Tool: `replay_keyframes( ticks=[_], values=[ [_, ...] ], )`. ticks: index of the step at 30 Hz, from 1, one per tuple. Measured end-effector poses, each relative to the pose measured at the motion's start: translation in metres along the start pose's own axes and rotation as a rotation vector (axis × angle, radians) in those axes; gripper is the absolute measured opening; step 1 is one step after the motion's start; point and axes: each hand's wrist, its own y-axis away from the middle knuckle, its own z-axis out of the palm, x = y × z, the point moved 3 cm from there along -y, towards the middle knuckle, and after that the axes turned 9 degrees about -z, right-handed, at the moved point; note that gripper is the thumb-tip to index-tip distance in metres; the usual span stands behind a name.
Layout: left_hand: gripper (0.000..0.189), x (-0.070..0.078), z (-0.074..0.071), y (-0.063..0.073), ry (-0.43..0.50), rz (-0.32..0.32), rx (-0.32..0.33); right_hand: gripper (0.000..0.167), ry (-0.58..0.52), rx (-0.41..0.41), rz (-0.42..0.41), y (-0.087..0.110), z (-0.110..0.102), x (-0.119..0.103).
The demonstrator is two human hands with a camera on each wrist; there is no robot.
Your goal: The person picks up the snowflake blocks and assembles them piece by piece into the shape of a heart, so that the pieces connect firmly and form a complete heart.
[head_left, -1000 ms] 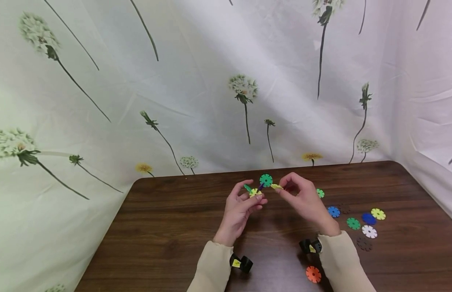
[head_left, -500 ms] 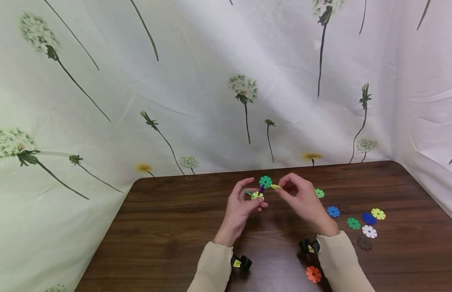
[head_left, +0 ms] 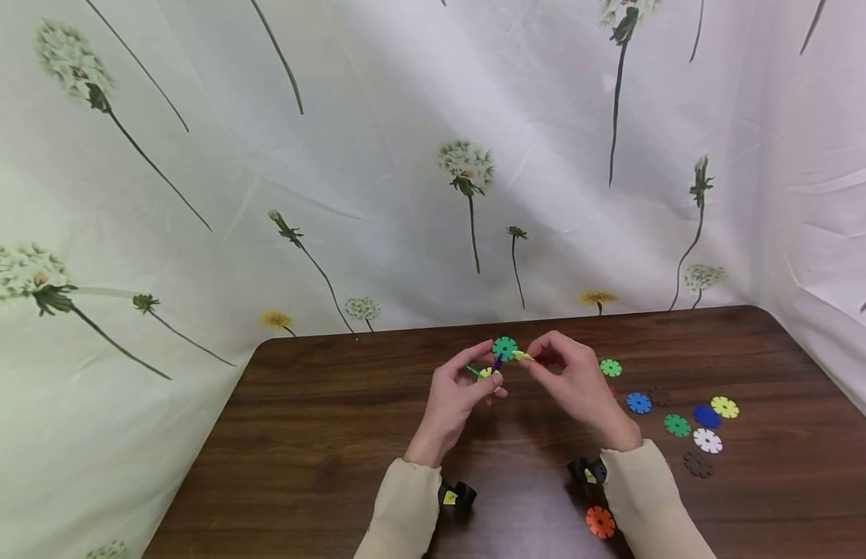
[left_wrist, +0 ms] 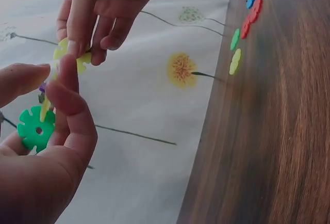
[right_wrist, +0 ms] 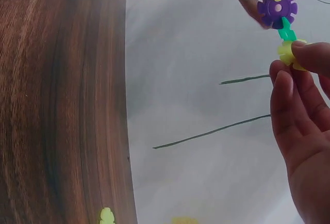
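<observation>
Above the table, both hands hold a joined chain of notched plastic discs. My left hand (head_left: 450, 400) pinches a yellow disc (head_left: 485, 374) between thumb and fingers, and a green disc (left_wrist: 36, 129) sits against it in the left wrist view. A purple disc (right_wrist: 278, 8) links that yellow one to another green disc (head_left: 505, 348). At the right end of the chain, my right hand (head_left: 578, 384) pinches a second yellow disc (right_wrist: 289, 53) by its edge, where it meets the upper green disc. Fingers partly cover both yellow discs.
Loose discs lie on the brown wooden table (head_left: 321, 450) right of my right hand, among them light green (head_left: 610, 368), blue (head_left: 638, 403), white (head_left: 707, 441) and dark brown (head_left: 698, 464) ones. An orange disc (head_left: 600, 522) lies near my right sleeve. A dandelion-print cloth (head_left: 391, 194) hangs behind.
Both hands have shifted slightly left with the chain. My left index finger has come up close to the upper green disc. A red disc now shows beside my right wrist.
</observation>
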Motion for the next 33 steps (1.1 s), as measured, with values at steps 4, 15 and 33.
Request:
replay_keyframes(
  ticks=[4,15,33],
  values=[
    [0.053,0.001,-0.002,-0.001,-0.033,0.009,0.022,0.013,0.015,0.022,-0.019,0.0,0.002,0.0],
    [0.05,0.004,-0.005,0.002,-0.133,0.047,0.052,0.017,0.069,0.083,-0.089,-0.001,0.005,-0.003],
    [0.048,0.004,-0.007,0.003,-0.161,0.017,0.057,0.02,0.137,0.128,-0.168,0.0,0.012,-0.006]
  ],
)
